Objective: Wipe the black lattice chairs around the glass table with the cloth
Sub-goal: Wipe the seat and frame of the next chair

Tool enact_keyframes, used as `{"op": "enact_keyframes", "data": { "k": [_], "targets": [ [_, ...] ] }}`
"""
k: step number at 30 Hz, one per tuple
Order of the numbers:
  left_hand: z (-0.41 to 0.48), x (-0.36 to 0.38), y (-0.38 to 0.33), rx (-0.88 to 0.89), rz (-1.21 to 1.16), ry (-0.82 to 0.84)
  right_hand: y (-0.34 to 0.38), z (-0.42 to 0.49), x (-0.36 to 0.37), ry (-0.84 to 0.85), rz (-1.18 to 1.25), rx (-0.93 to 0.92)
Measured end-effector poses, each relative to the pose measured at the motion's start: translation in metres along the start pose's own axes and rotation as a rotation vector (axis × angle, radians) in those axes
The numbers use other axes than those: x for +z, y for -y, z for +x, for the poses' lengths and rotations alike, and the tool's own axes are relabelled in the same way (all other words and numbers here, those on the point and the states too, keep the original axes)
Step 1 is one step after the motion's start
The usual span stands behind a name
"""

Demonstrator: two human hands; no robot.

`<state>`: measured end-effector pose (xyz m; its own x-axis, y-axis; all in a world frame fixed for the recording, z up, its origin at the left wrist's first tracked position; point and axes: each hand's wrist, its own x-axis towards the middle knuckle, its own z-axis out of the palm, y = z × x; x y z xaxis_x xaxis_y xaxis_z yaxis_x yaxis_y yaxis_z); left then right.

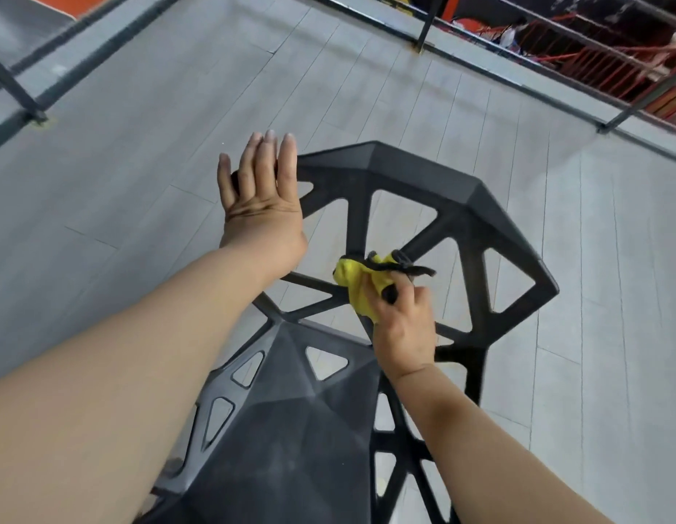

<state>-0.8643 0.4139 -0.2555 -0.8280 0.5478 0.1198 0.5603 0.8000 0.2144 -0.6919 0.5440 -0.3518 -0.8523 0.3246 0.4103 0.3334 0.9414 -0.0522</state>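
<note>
Now, trouble first, starting at the left: the left hand (262, 191) is only laid flat on the far-left corner of the black lattice chair (423, 175). No finger can be seen curled round the rim, and the thumb is hidden. Should the wipe be pushed hard, the chair could be skidded or tipped away across the floor (139, 164), because it is merely being braced, not held. Further right, the cloth (353, 281) is bunched up where several spokes of the backrest meet. Its dark fringe could be snagged in a triangular opening, or the wad could be dragged out of the grasp. The undersides of the bars may well be missed too.

As for pose, the left arm is stretched forward from the near left, wrist bent back, palm pressed down, fingers straight and together. The seat is seen near and central, dusty grey. The yellow cloth is clutched in the right hand (400, 327), fingers curled round it and pressing it against the spokes, with the forearm brought in from the near right. No glass worktop can be seen.
</note>
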Motion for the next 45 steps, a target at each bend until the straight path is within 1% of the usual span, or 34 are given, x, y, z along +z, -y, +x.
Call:
{"op": "enact_keyframes", "data": {
  "k": [2, 3, 4, 7, 8, 11, 12, 14, 17, 20, 21, 23, 25, 26, 27, 28, 29, 31, 32, 33, 34, 35, 39, 41, 42, 43, 45],
  "targets": [
    [0.000, 0.001, 0.000, 0.002, 0.009, 0.007, 0.009, -0.012, 0.015, 0.025, 0.044, 0.095],
    [0.000, 0.002, 0.001, 0.002, 0.011, 0.001, 0.012, -0.016, 0.018, 0.027, 0.059, 0.112],
    [0.000, 0.003, 0.002, 0.005, 0.005, -0.014, 0.012, -0.019, 0.020, 0.039, 0.063, 0.100],
    [-0.006, 0.006, 0.002, 0.022, -0.057, -0.073, 0.007, -0.025, 0.023, 0.124, 0.010, -0.048],
    [-0.009, 0.006, 0.001, 0.025, -0.084, -0.095, 0.007, -0.025, 0.024, 0.136, -0.001, -0.066],
    [-0.023, 0.009, 0.002, 0.039, -0.174, -0.169, 0.016, -0.026, 0.031, 0.126, -0.001, -0.044],
    [-0.030, 0.011, 0.004, 0.041, -0.197, -0.196, 0.022, -0.029, 0.036, 0.150, -0.005, -0.069],
    [-0.050, 0.020, 0.008, 0.022, -0.213, -0.214, 0.032, -0.040, 0.047, 0.279, -0.015, -0.116],
    [-0.087, 0.045, 0.019, -0.030, -0.199, -0.146, 0.051, -0.049, 0.063, 0.480, -0.010, -0.075],
    [-0.122, 0.070, 0.029, -0.110, -0.186, -0.041, 0.067, -0.052, 0.075, 0.652, -0.063, -0.220],
    [-0.131, 0.077, 0.031, -0.136, -0.190, -0.015, 0.069, -0.052, 0.079, 0.689, -0.067, -0.258],
    [-0.146, 0.089, 0.031, -0.162, -0.192, 0.027, 0.069, -0.051, 0.083, 0.697, -0.080, -0.335],
    [-0.158, 0.097, 0.028, -0.162, -0.184, 0.081, 0.064, -0.048, 0.082, 0.736, -0.102, -0.425],
    [-0.163, 0.099, 0.025, -0.160, -0.183, 0.105, 0.060, -0.046, 0.078, 0.766, -0.104, -0.436],
    [-0.167, 0.100, 0.022, -0.162, -0.185, 0.126, 0.055, -0.043, 0.072, 0.772, -0.107, -0.425],
    [-0.170, 0.099, 0.019, -0.169, -0.193, 0.141, 0.050, -0.040, 0.065, 0.725, -0.106, -0.404],
    [-0.172, 0.098, 0.015, -0.178, -0.205, 0.149, 0.043, -0.037, 0.057, 0.635, -0.102, -0.371],
    [-0.176, 0.097, 0.005, -0.181, -0.229, 0.166, 0.026, -0.035, 0.043, 0.400, -0.063, -0.291],
    [-0.176, 0.097, -0.001, -0.176, -0.240, 0.174, 0.014, -0.034, 0.038, 0.311, -0.069, -0.279],
    [-0.176, 0.097, -0.006, -0.171, -0.251, 0.180, 0.003, -0.034, 0.033, 0.284, -0.076, -0.283],
    [-0.175, 0.099, -0.013, -0.171, -0.265, 0.187, -0.006, -0.035, 0.030, 0.302, -0.092, -0.309],
    [-0.174, 0.100, -0.019, -0.167, -0.276, 0.197, -0.013, -0.039, 0.029, 0.357, -0.114, -0.330],
    [-0.169, 0.102, -0.033, -0.130, -0.258, 0.228, -0.020, -0.064, 0.023, 0.750, -0.182, -0.227],
    [-0.168, 0.099, -0.037, -0.115, -0.235, 0.236, -0.020, -0.066, 0.019, 0.863, -0.198, -0.198],
    [-0.168, 0.097, -0.039, -0.110, -0.220, 0.241, -0.018, -0.062, 0.013, 0.857, -0.182, -0.184],
    [-0.168, 0.096, -0.041, -0.112, -0.210, 0.246, -0.015, -0.056, 0.005, 0.809, -0.143, -0.167],
    [-0.168, 0.094, -0.047, -0.137, -0.214, 0.261, -0.013, -0.042, -0.006, 0.622, -0.063, -0.209]
  ]
}}
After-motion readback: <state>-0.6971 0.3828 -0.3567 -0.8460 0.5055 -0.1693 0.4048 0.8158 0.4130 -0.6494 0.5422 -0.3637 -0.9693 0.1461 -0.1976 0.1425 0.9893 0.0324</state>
